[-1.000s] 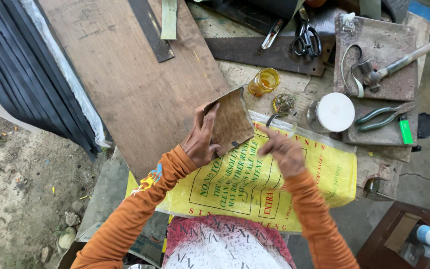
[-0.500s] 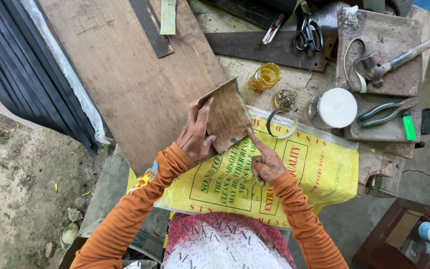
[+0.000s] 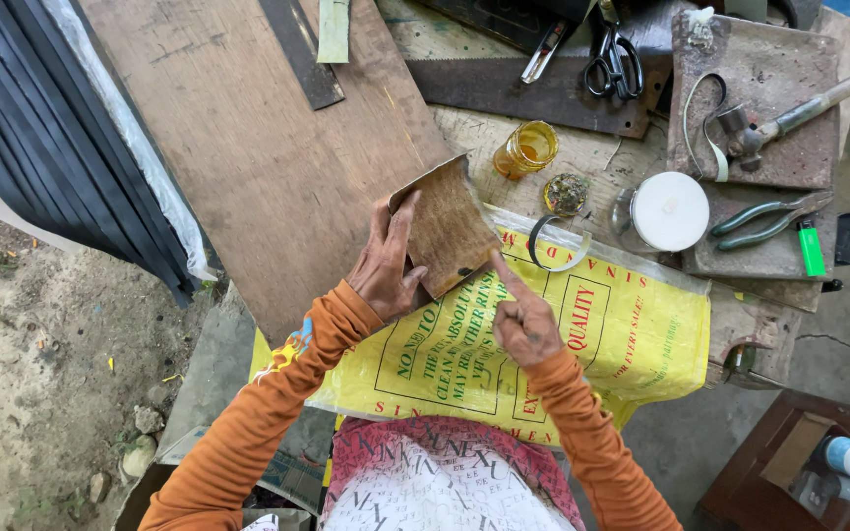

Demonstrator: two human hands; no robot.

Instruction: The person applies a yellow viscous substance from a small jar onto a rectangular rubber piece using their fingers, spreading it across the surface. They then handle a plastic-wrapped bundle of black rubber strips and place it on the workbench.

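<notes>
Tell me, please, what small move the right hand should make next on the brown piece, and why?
Probably slide the right hand forefinger along the edge of the brown piece: the left hand holds it steady, and that fingertip sits at its lower corner.

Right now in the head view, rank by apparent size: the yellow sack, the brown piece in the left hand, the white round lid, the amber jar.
1. yellow sack
2. brown piece
3. white round lid
4. amber jar

All lie at similar depth.
</notes>
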